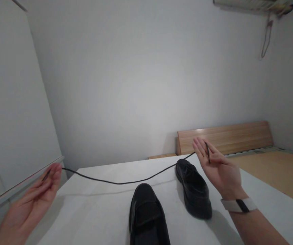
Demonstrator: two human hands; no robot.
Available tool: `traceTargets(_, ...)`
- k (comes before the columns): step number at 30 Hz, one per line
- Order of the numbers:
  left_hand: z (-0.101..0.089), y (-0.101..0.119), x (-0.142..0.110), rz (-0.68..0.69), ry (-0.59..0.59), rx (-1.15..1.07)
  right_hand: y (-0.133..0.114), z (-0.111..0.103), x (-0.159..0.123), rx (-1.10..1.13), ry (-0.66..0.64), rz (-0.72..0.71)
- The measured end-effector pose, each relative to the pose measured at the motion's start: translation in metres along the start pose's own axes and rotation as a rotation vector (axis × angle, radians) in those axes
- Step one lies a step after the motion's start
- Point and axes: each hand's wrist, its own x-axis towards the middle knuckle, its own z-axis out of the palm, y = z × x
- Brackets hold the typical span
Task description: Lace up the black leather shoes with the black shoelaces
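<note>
Evidently, we pinched the cord [118,183] near each end, left hand [35,200] and right hand [220,170] well apart, so that it hung in one slack curve over the desk [90,217], where two shoes [197,197] stood.

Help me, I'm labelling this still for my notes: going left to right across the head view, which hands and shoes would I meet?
Left hand, nearer black shoe, farther black shoe, right hand.
</note>
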Motion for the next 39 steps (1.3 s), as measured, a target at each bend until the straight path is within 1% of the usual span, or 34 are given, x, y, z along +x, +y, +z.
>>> traceTargets(3, 0.005, -0.011, -0.005, 0.100, -0.045, 0.186, 0.020, 0.020, -0.024, -0.162, -0.229, 0.025)
traceTargets(6, 0.016, -0.032, -0.014, 0.124, -0.111, 0.403, 0.045, 0.030, -0.044, -0.367, -0.418, 0.057)
traceTargets(8, 0.028, -0.048, -0.025, 0.170, -0.168, 0.528, 0.060, 0.032, -0.056, -0.503, -0.504, 0.085)
traceTargets(11, 0.053, -0.068, -0.048, 0.255, -0.320, 0.656, 0.073, 0.034, -0.072, -0.744, -0.625, 0.063)
traceTargets(13, 0.071, -0.081, -0.065, 0.264, -0.447, 0.707, 0.078, 0.034, -0.081, -0.878, -0.656, 0.012)
traceTargets(14, 0.078, -0.088, -0.074, 0.270, -0.543, 0.747, 0.080, 0.033, -0.083, -0.918, -0.648, -0.013)
traceTargets(16, 0.089, -0.102, -0.089, 0.263, -0.698, 0.779, 0.084, 0.029, -0.086, -0.948, -0.608, -0.043)
traceTargets(17, 0.092, -0.109, -0.095, 0.262, -0.751, 0.783, 0.087, 0.027, -0.085, -0.944, -0.586, -0.043)
traceTargets(18, 0.094, -0.115, -0.099, 0.264, -0.773, 0.785, 0.090, 0.023, -0.084, -0.932, -0.562, -0.032)
traceTargets(20, 0.093, -0.125, -0.104, 0.272, -0.777, 0.782, 0.097, 0.016, -0.080, -0.882, -0.514, 0.026)
traceTargets(22, 0.087, -0.131, -0.103, 0.282, -0.758, 0.772, 0.103, 0.010, -0.075, -0.802, -0.471, 0.116)
traceTargets(26, 0.072, -0.133, -0.097, 0.295, -0.728, 0.821, 0.109, 0.006, -0.073, -0.639, -0.447, 0.308)
traceTargets(28, 0.066, -0.132, -0.094, 0.314, -0.713, 0.879, 0.109, 0.006, -0.076, -0.603, -0.449, 0.359)
traceTargets(30, 0.061, -0.132, -0.093, 0.349, -0.719, 0.914, 0.107, 0.007, -0.080, -0.607, -0.453, 0.361)
traceTargets(33, 0.060, -0.133, -0.091, 0.378, -0.729, 0.921, 0.104, 0.008, -0.084, -0.647, -0.472, 0.319)
traceTargets(37, 0.066, -0.132, -0.093, 0.389, -0.660, 0.890, 0.102, 0.006, -0.083, -0.771, -0.535, 0.268)
traceTargets(39, 0.070, -0.131, -0.095, 0.438, -0.673, 0.889, 0.105, 0.004, -0.082, -0.834, -0.562, 0.275)
